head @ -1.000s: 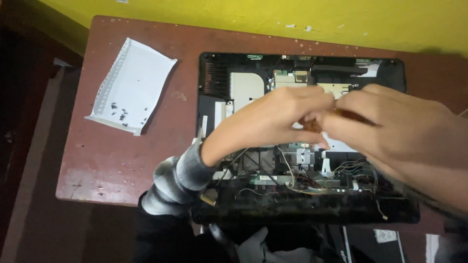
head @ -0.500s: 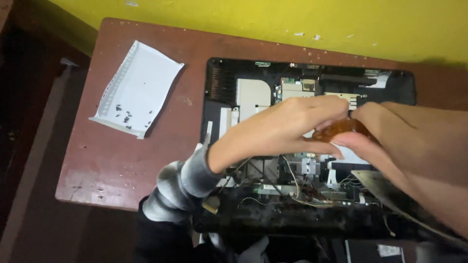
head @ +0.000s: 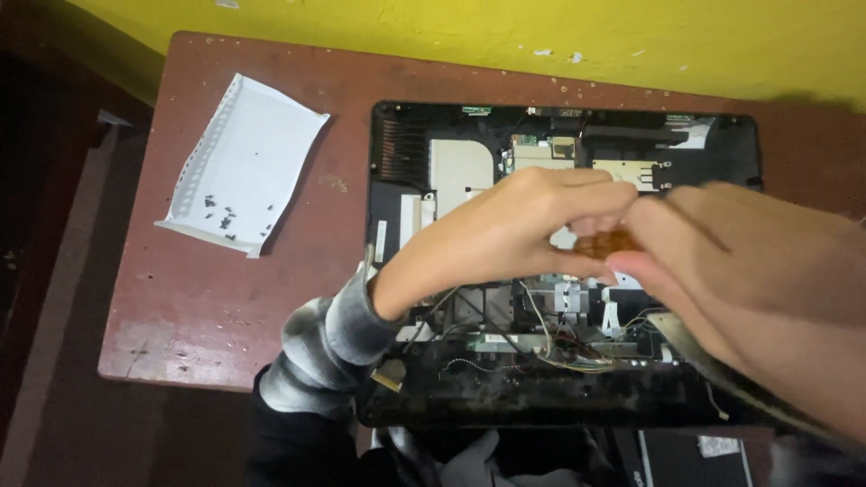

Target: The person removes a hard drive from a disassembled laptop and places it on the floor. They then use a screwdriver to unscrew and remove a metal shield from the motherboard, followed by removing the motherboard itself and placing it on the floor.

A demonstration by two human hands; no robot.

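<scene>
Both hands pinch a small orange strip [head: 606, 243] over the open laptop [head: 469, 180]. The left hand [head: 514, 230] and right hand [head: 722, 261] are nearly closed on it. It looks thin, so pull gently. Screws lie on white paper [head: 244, 162], far left.

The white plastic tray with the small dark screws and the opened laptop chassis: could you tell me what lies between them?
In the head view, only bare reddish-brown table lies between the white tray and the opened laptop chassis.
</scene>
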